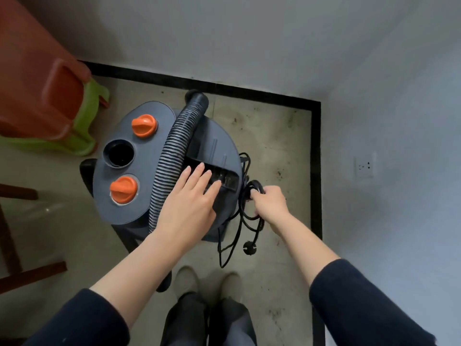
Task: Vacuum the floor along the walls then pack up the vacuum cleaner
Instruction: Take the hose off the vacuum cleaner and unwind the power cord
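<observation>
My left hand (pixel 189 198) lies flat on top of the vacuum cleaner (pixel 149 151), fingers straight and relaxed, grasping nothing. Its fingertips reach over the dark handle recess (pixel 225 177), and its thumb side sits just beside the hose (pixel 172 151).

My right hand (pixel 268 201) is clenched round a bundle of the black power cord (pixel 257 183) at the right side of the vacuum cleaner. One loop sticks up above my knuckles and more loops hang below my hand. The plug (pixel 250 246) dangles low near the floor (pixel 274 151); I cannot tell whether it touches.

The vacuum cleaner stands on the floor in the room corner, close to the black skirting strip (pixel 315 171). The ribbed hose runs across its lid from the far edge down under my left wrist, its black end cuff (pixel 198 98) pointing at the far wall.

On the lid — two orange knobs, far (pixel 144 124) and near (pixel 124 189), with an open round port (pixel 119 153) between them.

To the left, a red stool (pixel 42 96) is stacked on a green stool (pixel 87 116). A wall socket (pixel 364 167) is on the right wall, well apart from the plug. My shoes (pixel 209 283) are just behind the vacuum cleaner, and dark sleeves (pixel 361 300) are pushed up both forearms.
</observation>
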The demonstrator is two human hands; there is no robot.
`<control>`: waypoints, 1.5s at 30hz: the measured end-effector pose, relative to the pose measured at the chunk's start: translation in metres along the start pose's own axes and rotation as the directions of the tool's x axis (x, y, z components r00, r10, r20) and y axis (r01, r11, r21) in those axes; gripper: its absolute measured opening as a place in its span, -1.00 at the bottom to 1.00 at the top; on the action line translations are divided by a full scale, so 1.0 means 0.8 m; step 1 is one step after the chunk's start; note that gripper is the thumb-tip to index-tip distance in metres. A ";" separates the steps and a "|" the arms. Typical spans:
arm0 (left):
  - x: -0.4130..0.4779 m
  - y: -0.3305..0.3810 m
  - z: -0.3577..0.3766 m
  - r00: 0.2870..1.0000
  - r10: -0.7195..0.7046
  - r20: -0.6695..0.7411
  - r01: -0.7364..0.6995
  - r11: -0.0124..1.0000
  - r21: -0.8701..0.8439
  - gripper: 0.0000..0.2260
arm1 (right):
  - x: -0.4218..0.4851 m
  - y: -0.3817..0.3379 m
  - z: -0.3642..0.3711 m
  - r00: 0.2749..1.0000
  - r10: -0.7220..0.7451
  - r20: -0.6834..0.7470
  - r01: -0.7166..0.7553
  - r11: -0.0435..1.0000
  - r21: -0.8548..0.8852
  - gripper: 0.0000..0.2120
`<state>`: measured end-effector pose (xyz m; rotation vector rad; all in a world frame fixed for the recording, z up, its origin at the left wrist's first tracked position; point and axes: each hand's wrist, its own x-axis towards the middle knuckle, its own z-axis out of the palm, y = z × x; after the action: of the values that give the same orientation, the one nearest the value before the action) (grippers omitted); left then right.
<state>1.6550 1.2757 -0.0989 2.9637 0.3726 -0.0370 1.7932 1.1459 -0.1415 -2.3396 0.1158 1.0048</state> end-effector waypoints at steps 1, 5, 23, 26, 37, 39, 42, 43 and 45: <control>0.000 0.001 0.001 1.000 -0.009 0.013 0.009 1.000 0.000 -0.49 | -0.007 -0.009 -0.016 0.998 -0.051 0.023 0.049 0.997 0.067 -0.77; 0.000 0.011 0.002 0.998 -0.046 0.036 0.047 0.999 -0.011 -0.45 | -0.047 -0.034 -0.075 0.981 -0.180 0.073 0.146 0.930 0.338 -0.79; 0.007 0.180 0.065 0.863 -0.167 0.476 0.469 0.615 -0.634 -0.72 | -0.229 -0.007 -0.282 0.817 -0.570 0.082 0.371 0.630 0.682 -0.80; 0.010 0.208 0.046 0.943 -0.261 0.209 0.332 0.659 -0.675 -0.92 | -0.234 0.015 -0.308 0.861 -0.503 -0.073 0.451 0.692 0.564 -0.80; -0.048 0.300 0.001 0.914 0.275 0.299 0.208 0.315 -0.926 -0.85 | -0.194 0.156 -0.296 0.961 -0.181 -0.210 0.220 0.959 0.178 -0.80; -0.064 0.308 0.008 0.897 0.278 0.344 0.274 0.260 -0.926 -0.86 | -0.186 0.180 -0.275 0.985 -0.123 -0.118 0.146 0.968 0.206 -0.78; -0.089 0.312 0.008 0.852 0.346 0.393 0.331 0.224 -0.917 -0.88 | -0.178 0.214 -0.244 0.999 -0.034 0.003 0.032 0.962 0.271 -0.81; -0.098 0.311 0.010 0.824 0.373 0.426 0.368 0.219 -0.904 -0.86 | -0.177 0.228 -0.236 1.000 -0.024 0.006 0.022 0.960 0.281 -0.80; -0.120 0.304 0.015 0.765 0.398 0.506 0.452 0.229 -0.862 -0.85 | -0.179 0.252 -0.225 0.999 -0.008 -0.048 0.022 0.953 0.302 -0.78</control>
<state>1.6223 1.0180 -0.0707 1.4266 0.1944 -0.6027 1.7460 0.8606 -0.0413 -2.0798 0.2514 0.8584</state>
